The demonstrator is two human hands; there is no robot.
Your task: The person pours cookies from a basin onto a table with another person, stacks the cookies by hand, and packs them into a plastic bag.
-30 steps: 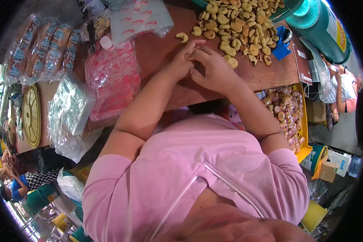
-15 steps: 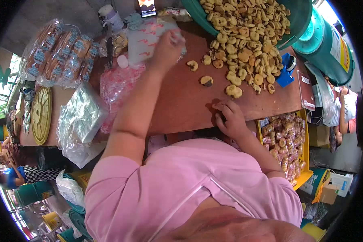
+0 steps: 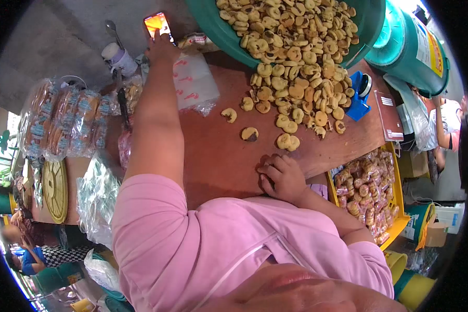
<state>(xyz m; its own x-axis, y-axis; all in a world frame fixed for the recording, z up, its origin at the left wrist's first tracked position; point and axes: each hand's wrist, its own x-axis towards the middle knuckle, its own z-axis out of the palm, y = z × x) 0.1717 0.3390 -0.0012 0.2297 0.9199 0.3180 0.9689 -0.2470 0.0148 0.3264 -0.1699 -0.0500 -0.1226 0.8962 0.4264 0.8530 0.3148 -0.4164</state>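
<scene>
My left hand (image 3: pixel 163 51) stretches to the far side of the table, its index finger on the lit screen of a smartphone (image 3: pixel 154 22). Just below it lies a stack of clear plastic bags (image 3: pixel 198 78) with red print. My right hand (image 3: pixel 283 178) rests at the table's near edge, fingers loosely bent and apart, holding nothing. Beyond it, a heap of round, ring-like biscuits (image 3: pixel 296 91) spills from a tipped green tub (image 3: pixel 205 26) onto the brown table (image 3: pixel 208 156). A few biscuits (image 3: pixel 249 134) lie apart from the heap.
A blue tape dispenser (image 3: pixel 359 101) stands right of the heap. Below the table edge, a yellow crate (image 3: pixel 395 218) holds packed biscuits. On the left are wrapped bread packs (image 3: pixel 62 119), a mug (image 3: pixel 120 60) and a round yellow lid (image 3: pixel 55 190). Other people appear at both sides.
My left hand has moved from above the printed plastic bags, leftward and away from me, onto the phone. The phone's screen now shows a bright orange picture. My right hand stays at the table edge.
</scene>
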